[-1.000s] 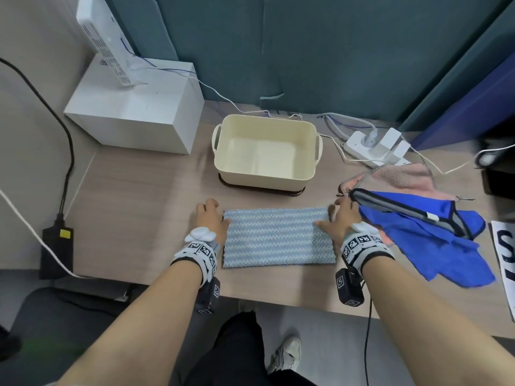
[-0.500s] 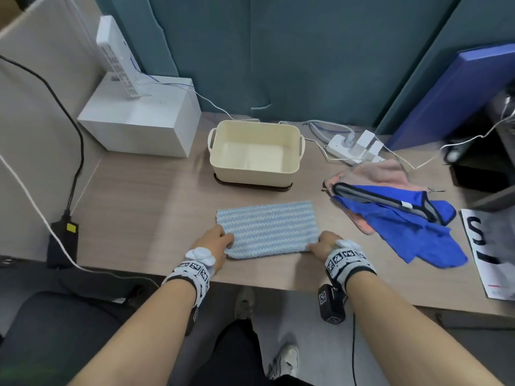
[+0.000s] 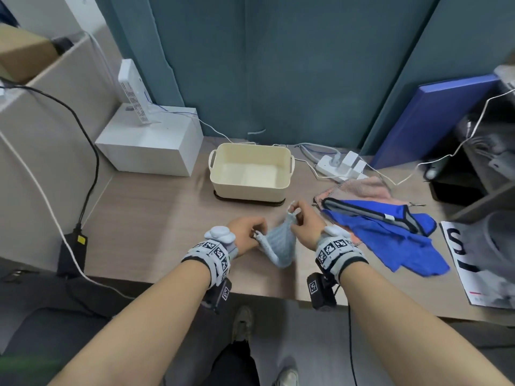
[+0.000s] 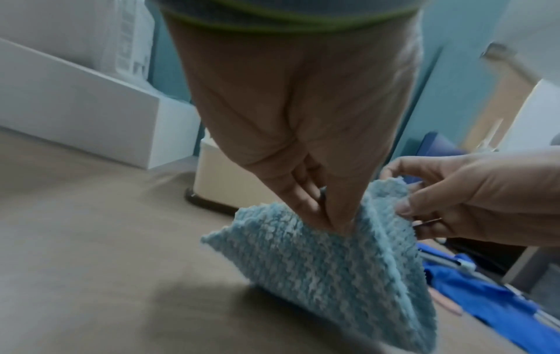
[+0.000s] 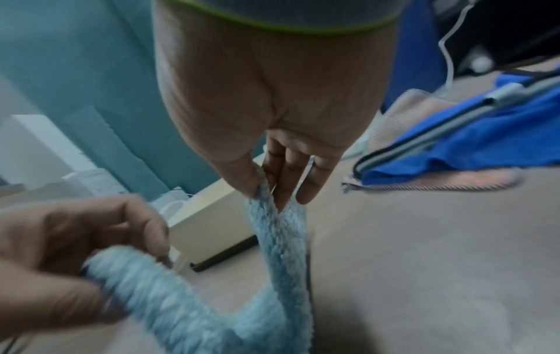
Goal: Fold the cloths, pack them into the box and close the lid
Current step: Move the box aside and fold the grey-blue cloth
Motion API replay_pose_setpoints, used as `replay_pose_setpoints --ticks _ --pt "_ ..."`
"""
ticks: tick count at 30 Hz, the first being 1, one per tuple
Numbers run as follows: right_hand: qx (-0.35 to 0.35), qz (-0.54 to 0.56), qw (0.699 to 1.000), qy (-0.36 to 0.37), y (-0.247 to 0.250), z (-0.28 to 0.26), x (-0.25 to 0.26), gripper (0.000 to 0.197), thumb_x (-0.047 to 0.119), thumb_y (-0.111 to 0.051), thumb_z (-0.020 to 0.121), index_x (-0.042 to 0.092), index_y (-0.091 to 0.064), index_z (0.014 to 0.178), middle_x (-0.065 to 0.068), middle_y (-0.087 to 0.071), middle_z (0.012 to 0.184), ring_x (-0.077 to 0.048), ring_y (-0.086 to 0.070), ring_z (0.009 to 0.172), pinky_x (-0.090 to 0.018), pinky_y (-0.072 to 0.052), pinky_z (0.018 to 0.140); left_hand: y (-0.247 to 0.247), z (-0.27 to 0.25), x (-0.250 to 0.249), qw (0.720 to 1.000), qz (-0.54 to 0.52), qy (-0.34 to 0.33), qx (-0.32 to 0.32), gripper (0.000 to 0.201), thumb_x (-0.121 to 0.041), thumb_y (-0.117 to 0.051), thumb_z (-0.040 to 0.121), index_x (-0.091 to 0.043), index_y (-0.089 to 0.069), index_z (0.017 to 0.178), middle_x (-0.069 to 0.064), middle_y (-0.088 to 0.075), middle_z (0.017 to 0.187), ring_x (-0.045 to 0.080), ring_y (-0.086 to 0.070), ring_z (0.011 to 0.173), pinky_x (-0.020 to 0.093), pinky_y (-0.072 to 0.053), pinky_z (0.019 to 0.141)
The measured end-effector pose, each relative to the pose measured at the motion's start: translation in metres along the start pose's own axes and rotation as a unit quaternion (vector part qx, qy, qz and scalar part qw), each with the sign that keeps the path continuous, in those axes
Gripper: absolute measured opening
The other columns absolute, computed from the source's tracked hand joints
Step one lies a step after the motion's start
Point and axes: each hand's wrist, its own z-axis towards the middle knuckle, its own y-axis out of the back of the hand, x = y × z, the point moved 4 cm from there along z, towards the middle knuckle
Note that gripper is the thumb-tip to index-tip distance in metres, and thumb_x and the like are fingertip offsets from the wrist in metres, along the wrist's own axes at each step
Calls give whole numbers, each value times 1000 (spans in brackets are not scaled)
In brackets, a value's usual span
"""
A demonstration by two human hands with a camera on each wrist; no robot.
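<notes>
A light blue fuzzy cloth (image 3: 280,243) hangs folded between both hands just above the desk, in front of the cream box (image 3: 250,170). My left hand (image 3: 246,235) pinches its left end (image 4: 327,222). My right hand (image 3: 302,222) pinches the other end a little higher, between thumb and fingers (image 5: 266,191). The cloth sags in a U between them (image 5: 266,299). The box stands open and empty, on a dark flat piece (image 3: 250,200). A blue cloth (image 3: 390,235) with a grey-edged band lies over a pink cloth (image 3: 365,188) at the right.
A white box (image 3: 150,146) with a white upright device stands back left. A power strip (image 3: 342,165) and cables lie behind the cream box. A printed sheet (image 3: 479,263) lies at the right desk edge; a black adapter (image 3: 71,246) hangs at the left.
The cloth lay flat and folded on the desk with a hand at each end; both hands have now lifted its ends and brought them together, so it hangs doubled.
</notes>
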Motion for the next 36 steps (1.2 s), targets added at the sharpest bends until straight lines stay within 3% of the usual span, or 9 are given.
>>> replay_pose_setpoints --ticks 3,7,10,15,19,22,27,31,36 --pt "28 5 998 50 10 -3 27 39 8 -67 89 29 -51 118 -3 -70 83 -12 -64 71 -27 -52 63 13 10 -29 999 24 -25 -33 21 -18 -80 73 -32 -67 81 -10 -63 91 14 -60 85 26 -45 74" --pt "43 47 993 100 15 -12 47 35 13 -74 89 22 -50 111 4 -68 78 4 -59 60 -18 -49 60 26 10 -53 993 53 -50 -88 35 -34 -87 67 -54 -57 65 -20 -60 126 6 -46 109 33 -35 92" --pt "23 -4 993 113 24 -20 54 29 19 -73 90 23 -46 100 -7 -72 83 -12 -56 68 -35 -51 69 27 9 -59 997 -19 -32 -64 32 -24 -87 71 -45 -63 67 -15 -72 104 13 -63 97 31 -49 90" --pt "63 -101 987 106 32 -29 53 6 28 -63 93 24 -59 92 0 -65 84 -18 -59 75 -32 -51 68 38 4 -56 994 -50 16 -94 19 -23 -84 75 -36 -70 75 -12 -74 80 12 -70 84 32 -59 78" --pt "121 -156 979 51 34 -32 33 30 54 -66 87 25 -68 93 4 -69 87 -18 -64 80 -34 -54 83 53 -5 -52 991 -59 35 -113 17 -20 -81 78 -32 -69 77 -12 -73 80 10 -69 81 29 -59 74" --pt "119 -210 970 42 33 -29 28 53 73 -68 62 28 -71 91 5 -73 84 -20 -70 80 -34 -58 81 64 -17 -45 989 -64 57 -125 21 -15 -79 82 -28 -65 76 -8 -71 82 11 -65 79 27 -56 70" --pt "107 -101 987 70 22 -20 52 33 33 -85 81 10 -70 100 -9 -76 95 -24 -70 85 -37 -56 82 75 -39 -12 977 -118 101 -148 26 -15 -83 79 -25 -59 76 -1 -66 75 15 -59 71 29 -52 67" --pt "116 -13 989 93 0 -8 72 30 22 -78 87 12 -54 103 -11 -69 104 -27 -67 96 -49 -59 91 81 -46 27 953 -208 130 -177 26 -29 -82 76 -35 -59 86 4 -62 79 24 -64 76 51 -62 73" --pt "126 42 990 47 -51 31 78 30 18 -70 92 24 -47 111 -4 -65 106 -23 -67 98 -54 -59 93 92 -42 67 923 -307 170 -159 20 -18 -69 95 -17 -53 108 4 -61 78 20 -65 72 37 -59 62"
